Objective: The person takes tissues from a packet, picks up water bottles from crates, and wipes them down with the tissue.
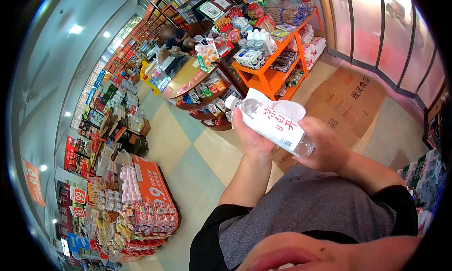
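A clear plastic water bottle (278, 125) with a white label, red characters and a white cap lies tilted across both hands in front of my chest. My left hand (253, 137) is closed round its capped end, thumb along the side near the neck. My right hand (325, 144) grips the base end, fingers wrapped behind the bottle. A white tissue or cloth (289, 108) shows behind the bottle, against its far side; which hand holds it I cannot tell.
An orange shelf rack (268, 71) with packaged goods stands ahead, beside a rounded counter (188, 80). A person (176, 38) sits behind the counter. Flattened cardboard (343, 101) covers floor to the right. A snack display (150, 205) stands at left.
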The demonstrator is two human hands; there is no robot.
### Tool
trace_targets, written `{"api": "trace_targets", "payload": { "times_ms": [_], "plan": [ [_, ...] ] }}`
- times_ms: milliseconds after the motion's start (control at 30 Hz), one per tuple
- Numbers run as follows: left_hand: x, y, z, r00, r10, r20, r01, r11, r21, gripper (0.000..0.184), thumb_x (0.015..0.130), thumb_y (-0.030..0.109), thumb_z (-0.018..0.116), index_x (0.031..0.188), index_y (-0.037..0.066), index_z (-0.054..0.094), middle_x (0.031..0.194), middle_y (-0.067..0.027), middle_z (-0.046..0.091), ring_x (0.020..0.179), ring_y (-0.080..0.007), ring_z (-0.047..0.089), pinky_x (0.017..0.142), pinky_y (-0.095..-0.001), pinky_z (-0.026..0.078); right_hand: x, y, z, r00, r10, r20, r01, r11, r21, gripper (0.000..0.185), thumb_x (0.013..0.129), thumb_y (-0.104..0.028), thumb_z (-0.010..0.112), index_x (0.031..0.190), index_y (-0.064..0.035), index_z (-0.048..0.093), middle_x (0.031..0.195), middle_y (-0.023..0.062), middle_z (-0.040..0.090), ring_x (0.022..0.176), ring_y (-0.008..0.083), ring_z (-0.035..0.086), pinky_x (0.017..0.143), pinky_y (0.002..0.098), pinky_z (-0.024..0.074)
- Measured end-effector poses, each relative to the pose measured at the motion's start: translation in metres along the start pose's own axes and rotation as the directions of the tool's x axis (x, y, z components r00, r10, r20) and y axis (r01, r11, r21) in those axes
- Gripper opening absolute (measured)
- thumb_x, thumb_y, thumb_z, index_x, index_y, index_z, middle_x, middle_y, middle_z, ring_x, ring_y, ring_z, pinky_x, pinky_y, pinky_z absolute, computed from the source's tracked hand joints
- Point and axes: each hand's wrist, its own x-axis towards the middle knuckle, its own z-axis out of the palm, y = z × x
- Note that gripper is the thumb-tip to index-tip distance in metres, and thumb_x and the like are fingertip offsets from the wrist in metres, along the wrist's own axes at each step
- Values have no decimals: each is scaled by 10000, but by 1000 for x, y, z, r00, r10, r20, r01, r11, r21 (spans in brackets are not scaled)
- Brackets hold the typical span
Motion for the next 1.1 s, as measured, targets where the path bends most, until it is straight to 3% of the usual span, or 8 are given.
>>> {"api": "trace_targets", "payload": {
  "times_ms": [200,400,500,700,767,800,933,1100],
  "plan": [
    [14,16,-11,988,-19,150,14,999,33,538,914,483,487,1179,22,568,1082,-162,652,1015,-330,633,906,-501,503,-12,14,4,989,142,42,-143,990,19,764,633,-158,832,1286,-33,455,1155,188,588,1050,341,602,878,392,496],
    [1,26,-8,840,-46,541,73,997,-28,514,925,467,504,1101,-12,567,1059,-174,624,1063,-343,608,927,-463,503,-14,16,-1,992,104,71,-125,872,473,803,642,-207,834,1322,-31,444,1099,162,615,920,272,645,766,369,530],
    [9,31,-19,849,-34,528,17,999,37,556,920,476,525,1135,-37,535,1055,-175,610,1035,-339,604,882,-447,520,-24,16,8,745,218,630,-556,-319,768,793,681,-218,816,1345,-26,429,1066,164,619,824,216,638,676,304,522],
    [12,49,-6,972,26,234,-60,988,142,413,950,354,500,1007,-42,602,912,-156,656,878,-276,658,813,-397,541,2,7,2,639,540,547,-648,-4,761,730,742,-153,779,1357,-5,415,1074,193,616,846,250,635,712,309,519],
    [21,51,-14,976,68,207,-101,984,148,375,963,321,480,1002,-34,597,924,-156,655,861,-276,658,794,-406,544,11,-3,-5,923,377,75,-378,857,349,758,721,-135,786,1362,4,406,1095,198,610,935,307,619,814,361,503],
    [22,50,-11,981,87,171,-113,982,148,366,966,312,477,1005,-33,595,925,-156,655,861,-275,657,797,-406,542,14,-7,-8,993,114,-43,-117,990,-74,772,711,-126,789,1365,8,401,1106,200,608,980,336,611,865,386,495],
    [10,26,0,983,91,158,-116,981,154,286,942,241,536,1038,-22,596,938,-161,661,872,-275,656,812,-407,535,3,-7,-10,976,204,-77,-216,954,-209,794,578,-111,854,1277,25,501,1169,199,593,1101,377,565,982,413,438],
    [0,17,7,917,-43,396,-69,962,265,361,889,259,614,1114,-19,568,988,-182,651,895,-282,652,790,-411,547,-12,-14,-19,904,421,68,-422,906,0,646,601,-151,821,1187,-27,576,1008,164,660,941,297,652,827,379,518]
  ]
}}
